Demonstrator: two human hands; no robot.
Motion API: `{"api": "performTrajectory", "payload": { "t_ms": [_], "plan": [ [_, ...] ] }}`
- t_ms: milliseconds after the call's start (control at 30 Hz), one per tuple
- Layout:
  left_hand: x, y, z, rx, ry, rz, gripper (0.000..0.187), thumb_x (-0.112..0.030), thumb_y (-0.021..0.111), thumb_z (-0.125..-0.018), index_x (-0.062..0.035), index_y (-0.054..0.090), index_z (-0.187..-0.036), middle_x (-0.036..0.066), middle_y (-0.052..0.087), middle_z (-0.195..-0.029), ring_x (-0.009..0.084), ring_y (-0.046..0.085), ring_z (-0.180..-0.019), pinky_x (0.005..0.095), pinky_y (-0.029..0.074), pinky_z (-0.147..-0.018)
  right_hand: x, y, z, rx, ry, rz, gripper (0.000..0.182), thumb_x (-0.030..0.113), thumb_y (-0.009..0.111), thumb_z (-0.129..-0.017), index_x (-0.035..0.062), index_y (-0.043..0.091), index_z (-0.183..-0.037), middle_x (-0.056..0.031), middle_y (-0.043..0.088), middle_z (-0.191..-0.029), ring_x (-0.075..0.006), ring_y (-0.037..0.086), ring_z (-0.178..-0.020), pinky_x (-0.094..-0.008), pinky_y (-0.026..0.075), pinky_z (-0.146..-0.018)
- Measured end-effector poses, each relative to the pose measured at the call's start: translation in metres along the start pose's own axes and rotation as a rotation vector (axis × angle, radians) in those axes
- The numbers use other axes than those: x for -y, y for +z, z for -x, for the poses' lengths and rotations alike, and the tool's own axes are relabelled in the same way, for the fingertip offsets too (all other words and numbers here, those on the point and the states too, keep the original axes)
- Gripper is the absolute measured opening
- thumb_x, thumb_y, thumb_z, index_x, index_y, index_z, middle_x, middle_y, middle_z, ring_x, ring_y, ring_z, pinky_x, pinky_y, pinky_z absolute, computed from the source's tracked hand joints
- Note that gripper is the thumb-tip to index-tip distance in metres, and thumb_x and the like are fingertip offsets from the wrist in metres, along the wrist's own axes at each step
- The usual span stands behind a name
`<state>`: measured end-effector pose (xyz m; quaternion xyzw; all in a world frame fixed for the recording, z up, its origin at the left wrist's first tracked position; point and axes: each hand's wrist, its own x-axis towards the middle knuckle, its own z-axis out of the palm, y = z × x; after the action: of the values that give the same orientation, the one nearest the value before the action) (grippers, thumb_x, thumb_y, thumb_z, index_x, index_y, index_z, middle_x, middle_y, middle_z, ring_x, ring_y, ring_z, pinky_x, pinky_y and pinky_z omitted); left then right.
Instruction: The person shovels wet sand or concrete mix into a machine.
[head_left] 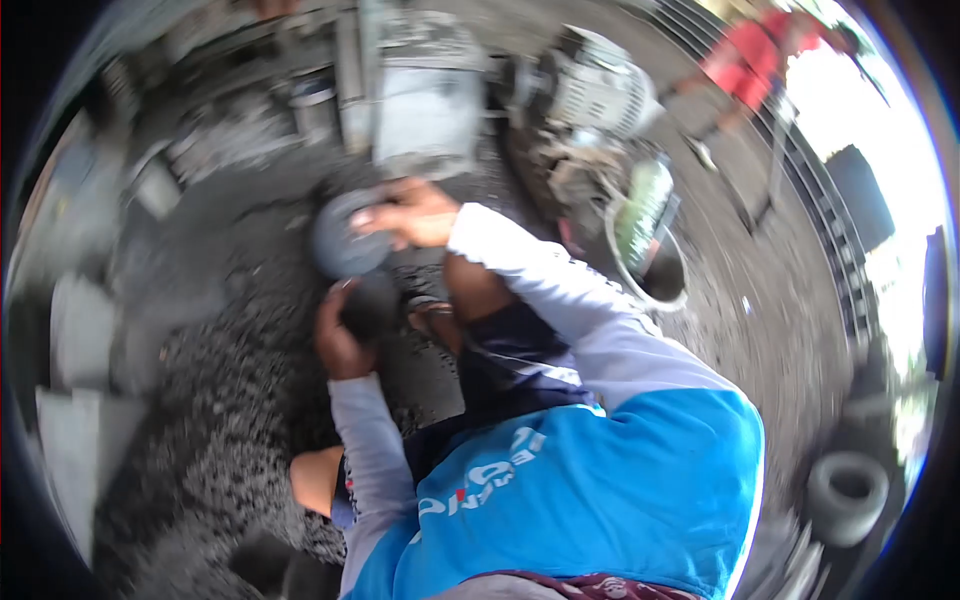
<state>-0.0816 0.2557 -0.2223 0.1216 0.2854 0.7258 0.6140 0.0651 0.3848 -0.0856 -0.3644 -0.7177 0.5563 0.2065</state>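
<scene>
My right hand [415, 213] grips a smooth grey round piece [340, 243], its thumb lying across the top face. Just below it, my left hand [338, 332] is curled around the side of a dark round piece [372, 306], which overlaps the grey one's lower edge in this view. Both pieces are blurred, and I cannot tell what kind of objects they are. They are held low over dark, gritty ground [220, 400], in front of my bent legs and beside my sandalled foot [432, 318].
A motor [600, 85] and a pale block-like box [430, 115] stand ahead. To the right, a bucket [675, 285] holds a green bottle [645, 205]. A tyre [848, 490] lies lower right. Another person in red [750, 60] is at the far right, near a floor grating [815, 200].
</scene>
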Motion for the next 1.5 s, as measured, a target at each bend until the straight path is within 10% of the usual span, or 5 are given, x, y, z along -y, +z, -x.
{"api": "performTrajectory", "payload": {
  "t_ms": [367,467,600,800,1500],
  "plan": [
    [0.032,0.002,0.006,0.150,-0.082,0.308,0.070,-0.055,0.052,-0.088,-0.0043,0.043,-0.135,0.018,0.052,-0.128,0.0335,0.055,-0.113,0.0519,0.050,-0.089,-0.005,0.008,0.027,-0.073,-0.276,0.661,0.059,0.051,0.075,-0.068,-0.0007,0.068,-0.097,-0.0172,0.069,-0.085,-0.0356,0.066,-0.083,-0.0403,0.052,-0.074],
    [0.044,-0.014,0.000,0.135,-0.148,0.359,0.070,-0.056,0.053,-0.085,-0.0079,0.044,-0.135,0.015,0.052,-0.129,0.0320,0.055,-0.114,0.0514,0.050,-0.088,-0.025,-0.053,0.058,-0.542,-0.526,0.649,0.050,0.046,0.073,-0.074,0.0027,0.069,-0.100,-0.0143,0.069,-0.089,-0.0336,0.066,-0.081,-0.0399,0.053,-0.073],
    [0.044,-0.035,-0.005,0.051,-0.173,0.188,0.078,-0.065,0.054,-0.080,-0.0111,0.044,-0.135,0.012,0.053,-0.130,0.0298,0.055,-0.115,0.0507,0.049,-0.088,-0.087,-0.194,0.167,-1.004,0.258,0.797,0.035,0.038,0.068,-0.082,0.0044,0.068,-0.091,-0.0172,0.068,-0.080,-0.0305,0.067,-0.074,-0.0394,0.052,-0.066],
    [0.029,-0.028,-0.006,0.035,-0.106,0.104,0.074,-0.062,0.052,-0.082,-0.0078,0.047,-0.132,0.014,0.056,-0.125,0.0313,0.058,-0.109,0.0478,0.051,-0.087,-0.265,-0.292,0.218,-0.696,1.071,0.886,0.036,0.038,0.058,-0.084,0.0084,0.070,-0.100,-0.0139,0.069,-0.103,-0.0288,0.066,-0.099,-0.0420,0.051,-0.088],
    [0.033,-0.055,-0.015,-0.007,0.034,0.137,0.060,-0.051,0.048,-0.088,-0.0080,0.051,-0.129,0.013,0.059,-0.121,0.0307,0.059,-0.107,0.0485,0.048,-0.091,-0.349,-0.316,0.239,-0.890,0.703,1.382,0.035,0.038,0.049,-0.090,0.0080,0.067,-0.092,-0.0159,0.068,-0.091,-0.0331,0.066,-0.074,-0.0413,0.054,-0.067]
  ]
}}
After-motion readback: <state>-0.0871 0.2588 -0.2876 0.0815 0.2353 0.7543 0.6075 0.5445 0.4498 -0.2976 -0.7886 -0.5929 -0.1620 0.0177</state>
